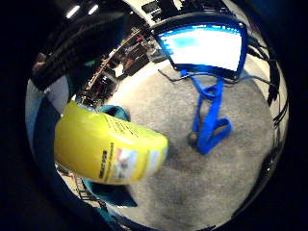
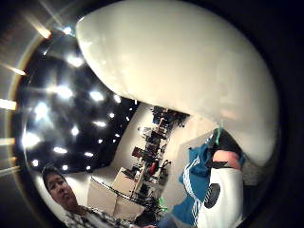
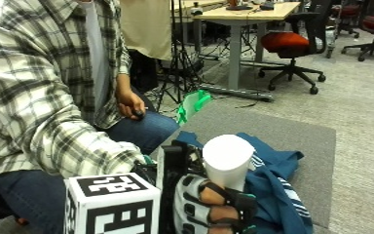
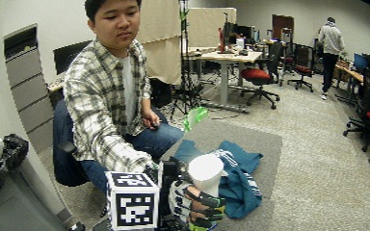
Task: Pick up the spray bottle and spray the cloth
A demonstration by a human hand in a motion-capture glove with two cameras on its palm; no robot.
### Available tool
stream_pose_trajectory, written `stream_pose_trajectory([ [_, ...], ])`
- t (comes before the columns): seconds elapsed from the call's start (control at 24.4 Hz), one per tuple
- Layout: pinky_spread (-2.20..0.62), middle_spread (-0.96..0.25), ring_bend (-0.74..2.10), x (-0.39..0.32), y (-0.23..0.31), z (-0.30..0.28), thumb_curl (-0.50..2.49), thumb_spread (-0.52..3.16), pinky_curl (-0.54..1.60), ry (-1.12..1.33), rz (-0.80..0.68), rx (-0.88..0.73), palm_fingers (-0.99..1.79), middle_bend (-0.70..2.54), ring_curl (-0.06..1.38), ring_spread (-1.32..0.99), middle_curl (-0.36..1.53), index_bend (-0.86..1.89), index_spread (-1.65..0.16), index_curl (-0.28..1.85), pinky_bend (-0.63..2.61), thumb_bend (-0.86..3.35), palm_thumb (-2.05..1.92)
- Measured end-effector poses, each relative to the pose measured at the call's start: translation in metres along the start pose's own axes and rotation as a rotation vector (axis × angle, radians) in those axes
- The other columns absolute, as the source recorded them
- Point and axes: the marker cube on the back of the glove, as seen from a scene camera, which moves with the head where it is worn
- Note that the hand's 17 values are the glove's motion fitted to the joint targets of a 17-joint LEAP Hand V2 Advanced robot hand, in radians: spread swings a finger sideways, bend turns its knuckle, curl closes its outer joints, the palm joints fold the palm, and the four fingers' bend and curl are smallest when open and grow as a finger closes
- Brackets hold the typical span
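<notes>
One gloved right hand (image 3: pixel 216 207) has its fingers curled round the spray bottle (image 3: pixel 227 161), holding it at the near edge of the grey tabletop (image 3: pixel 304 141). The bottle's long axis runs roughly upright, its white end uppermost. The teal cloth (image 3: pixel 274 180) lies just beside it, to the right and slightly farther off.

You are working under even, bright office lighting in the outside views. In the thumb-side palm view, ceiling lights (image 2: pixel 76 61) are flaring into starbursts, and the white bottle (image 2: pixel 190 66) is blurring as it glares close to the lens. The monitor (image 1: pixel 204 45) is blowing out in the little-finger-side view, where edges are bending strongly.
</notes>
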Motion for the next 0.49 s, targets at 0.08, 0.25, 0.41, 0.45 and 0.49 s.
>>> stream_pose_trajectory([
  [0.08, 0.10, -0.07, 0.69, -0.001, -0.003, 0.002, 0.52, 0.80, 0.26, -0.026, 0.000, 0.009, 0.75, 0.57, 0.34, -0.05, 0.41, 0.15, -0.29, 0.14, 0.63, 0.14, 1.03],
  [0.25, 0.05, -0.08, 0.64, -0.004, -0.005, 0.001, 0.56, 0.67, 0.27, -0.021, -0.021, 0.020, 0.90, 0.53, 0.35, -0.09, 0.42, 0.22, -0.29, 0.19, 0.65, 0.11, 1.06],
  [0.41, 0.00, -0.11, 0.63, -0.013, -0.007, -0.006, 0.59, 0.55, 0.28, -0.018, -0.043, 0.024, 1.01, 0.52, 0.37, -0.12, 0.43, 0.20, -0.28, 0.23, 0.62, 0.08, 1.08],
  [0.45, -0.01, -0.12, 0.62, -0.018, -0.007, -0.009, 0.60, 0.53, 0.29, -0.020, -0.052, 0.028, 1.04, 0.51, 0.37, -0.13, 0.43, 0.19, -0.28, 0.23, 0.62, 0.07, 1.08],
  [0.49, -0.02, -0.12, 0.61, -0.026, -0.008, -0.014, 0.60, 0.52, 0.29, -0.022, -0.065, 0.033, 1.06, 0.50, 0.37, -0.13, 0.43, 0.18, -0.28, 0.24, 0.63, 0.06, 1.07],
])
